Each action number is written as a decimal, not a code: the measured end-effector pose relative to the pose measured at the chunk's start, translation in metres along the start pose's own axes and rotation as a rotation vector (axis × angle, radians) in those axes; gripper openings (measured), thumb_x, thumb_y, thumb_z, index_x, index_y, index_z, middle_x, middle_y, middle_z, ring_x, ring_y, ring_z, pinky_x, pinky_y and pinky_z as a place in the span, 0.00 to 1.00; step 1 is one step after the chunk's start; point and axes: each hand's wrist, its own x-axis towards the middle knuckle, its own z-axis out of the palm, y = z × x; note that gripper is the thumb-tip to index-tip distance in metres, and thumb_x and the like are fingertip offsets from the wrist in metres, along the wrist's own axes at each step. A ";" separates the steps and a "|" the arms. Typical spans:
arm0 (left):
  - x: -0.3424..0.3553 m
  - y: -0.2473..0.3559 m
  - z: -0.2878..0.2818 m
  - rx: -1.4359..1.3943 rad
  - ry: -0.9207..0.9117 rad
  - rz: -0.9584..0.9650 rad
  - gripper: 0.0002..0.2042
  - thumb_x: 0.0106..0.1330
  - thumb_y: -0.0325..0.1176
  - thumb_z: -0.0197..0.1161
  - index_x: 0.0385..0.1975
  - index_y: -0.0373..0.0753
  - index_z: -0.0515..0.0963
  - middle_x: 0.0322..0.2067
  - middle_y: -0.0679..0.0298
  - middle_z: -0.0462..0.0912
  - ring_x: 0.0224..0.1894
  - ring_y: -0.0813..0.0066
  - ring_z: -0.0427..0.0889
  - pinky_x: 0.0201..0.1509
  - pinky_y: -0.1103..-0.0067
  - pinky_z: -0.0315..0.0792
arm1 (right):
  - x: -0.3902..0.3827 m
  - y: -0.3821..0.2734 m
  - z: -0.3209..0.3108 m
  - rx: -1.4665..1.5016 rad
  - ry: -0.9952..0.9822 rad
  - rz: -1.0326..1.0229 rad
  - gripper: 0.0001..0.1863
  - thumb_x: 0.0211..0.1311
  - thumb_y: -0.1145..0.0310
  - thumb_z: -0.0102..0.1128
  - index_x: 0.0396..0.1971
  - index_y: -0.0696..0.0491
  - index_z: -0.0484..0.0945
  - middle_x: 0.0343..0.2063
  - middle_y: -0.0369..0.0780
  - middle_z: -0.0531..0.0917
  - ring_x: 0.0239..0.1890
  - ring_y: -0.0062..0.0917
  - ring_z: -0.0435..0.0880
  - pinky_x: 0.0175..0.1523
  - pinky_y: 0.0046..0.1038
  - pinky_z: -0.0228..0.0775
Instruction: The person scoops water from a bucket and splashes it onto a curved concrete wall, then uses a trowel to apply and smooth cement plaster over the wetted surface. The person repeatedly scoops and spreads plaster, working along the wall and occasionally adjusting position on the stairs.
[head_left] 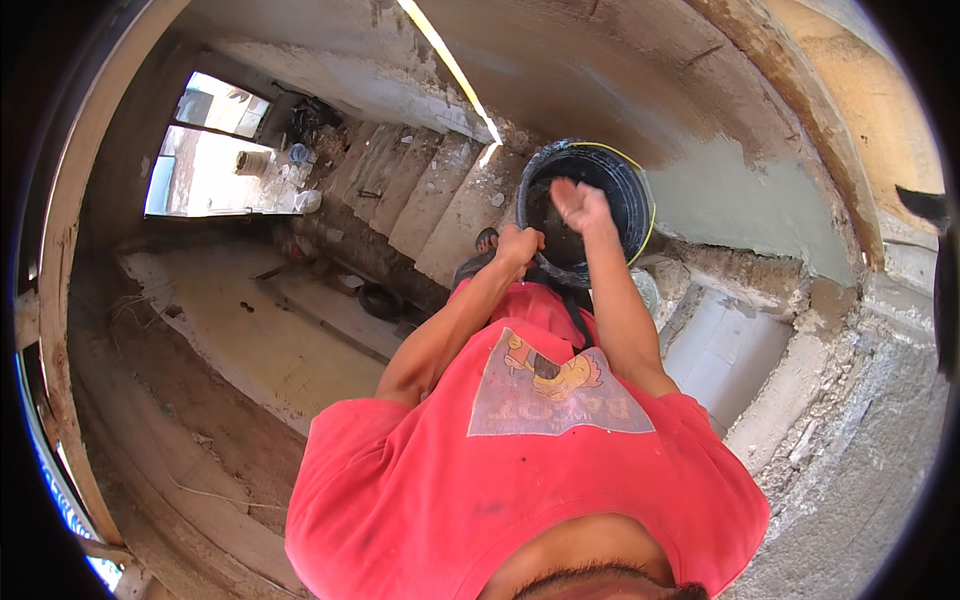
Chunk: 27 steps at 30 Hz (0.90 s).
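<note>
Black bucket (630, 195): upper ctr. of frame. R hand (582, 206): over its mouth, fingers extended, blurred, no item visible. L hand (519, 247): curled at near rim; can't tell if pinching. Rec.: steady rim w/ L; confine R to mouth area.

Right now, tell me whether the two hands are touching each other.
Apart. The head view shows a gap between the left hand and the right hand, with the black bucket visible between them.
</note>
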 end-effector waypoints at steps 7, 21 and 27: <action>0.017 -0.013 -0.016 -0.031 0.044 0.038 0.10 0.48 0.18 0.60 0.32 0.21 0.77 0.28 0.53 0.79 0.26 0.62 0.78 0.26 0.65 0.73 | -0.107 -0.091 0.166 -0.225 -0.555 -0.425 0.24 0.80 0.64 0.36 0.61 0.71 0.65 0.60 0.60 0.74 0.64 0.51 0.75 0.69 0.49 0.71; 0.033 -0.016 -0.023 0.032 0.218 0.143 0.11 0.47 0.22 0.63 0.29 0.21 0.76 0.26 0.51 0.77 0.23 0.62 0.78 0.21 0.66 0.71 | 0.048 0.048 -0.033 -0.483 0.317 0.043 0.22 0.77 0.59 0.41 0.51 0.64 0.71 0.50 0.52 0.78 0.50 0.46 0.82 0.55 0.51 0.78; 0.037 -0.016 -0.041 -0.194 0.154 0.004 0.14 0.44 0.28 0.66 0.28 0.23 0.82 0.32 0.43 0.85 0.32 0.51 0.87 0.30 0.63 0.79 | -0.052 -0.002 0.180 -0.105 -0.713 -0.002 0.26 0.82 0.62 0.31 0.61 0.68 0.68 0.61 0.59 0.76 0.65 0.53 0.74 0.70 0.54 0.68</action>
